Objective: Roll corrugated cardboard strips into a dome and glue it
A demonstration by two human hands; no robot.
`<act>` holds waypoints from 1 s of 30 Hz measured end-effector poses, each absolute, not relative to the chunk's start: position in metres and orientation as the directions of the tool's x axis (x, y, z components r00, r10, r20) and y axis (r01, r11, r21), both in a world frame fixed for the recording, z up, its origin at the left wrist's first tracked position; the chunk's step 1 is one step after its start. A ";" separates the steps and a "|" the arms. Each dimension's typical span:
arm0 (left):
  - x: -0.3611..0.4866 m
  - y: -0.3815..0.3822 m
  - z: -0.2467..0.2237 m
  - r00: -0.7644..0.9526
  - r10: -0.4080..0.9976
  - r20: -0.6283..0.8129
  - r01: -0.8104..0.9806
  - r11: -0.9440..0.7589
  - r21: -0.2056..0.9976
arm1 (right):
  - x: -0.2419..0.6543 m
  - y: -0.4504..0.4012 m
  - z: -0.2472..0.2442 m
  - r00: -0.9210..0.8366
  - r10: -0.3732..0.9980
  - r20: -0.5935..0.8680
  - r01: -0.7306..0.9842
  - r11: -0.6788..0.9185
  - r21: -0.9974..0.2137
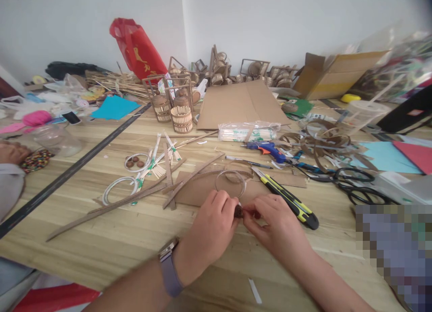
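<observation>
My left hand (214, 228), a watch on its wrist, grips a small dark brown piece (238, 211) with its fingers closed. My right hand (278, 219) pinches at the right side of that same piece. Fingers cover most of it, so its exact kind is unclear. Just beyond the fingertips, a thin pale hoop (216, 181) stands over a cardboard strip (189, 192); whether it joins the held piece is hidden. Beside my right hand lies a yellow-and-black utility knife (290, 201). Brown strips (194, 179) cross on the table to the left of my hands.
Farther off are a blue glue gun (266, 150), black scissors (354, 174) and a packet of sticks (248, 133). Small stick-sided buckets (182, 119) stand near a cardboard sheet (236, 102). Another person's hand (12, 152) rests at the left edge by a jar (60, 141).
</observation>
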State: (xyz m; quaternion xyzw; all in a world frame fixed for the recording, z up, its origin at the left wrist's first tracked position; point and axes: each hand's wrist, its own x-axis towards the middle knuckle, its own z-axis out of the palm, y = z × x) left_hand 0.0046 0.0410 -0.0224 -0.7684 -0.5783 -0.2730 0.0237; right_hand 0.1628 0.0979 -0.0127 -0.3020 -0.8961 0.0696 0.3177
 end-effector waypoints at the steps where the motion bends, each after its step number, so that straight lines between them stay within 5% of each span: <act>1: 0.005 0.041 -0.022 0.192 0.875 0.444 0.901 -0.337 0.274 | 0.163 0.098 -0.013 -0.617 0.586 0.525 0.502 0.807 -0.311; 17: -0.001 0.042 -0.017 0.227 0.852 0.472 0.663 -0.490 0.566 | 0.178 0.119 -0.003 -0.527 0.667 0.526 0.564 0.738 -0.370; 23: -0.001 0.040 -0.017 0.208 0.847 0.488 0.561 -0.512 0.650 | 0.207 0.145 0.002 -0.166 0.824 0.542 0.783 0.444 -0.436; 30: -0.002 0.043 -0.016 0.226 0.836 0.501 0.531 -0.537 0.656 | 0.231 0.163 0.004 0.061 0.812 0.581 0.856 0.257 -0.448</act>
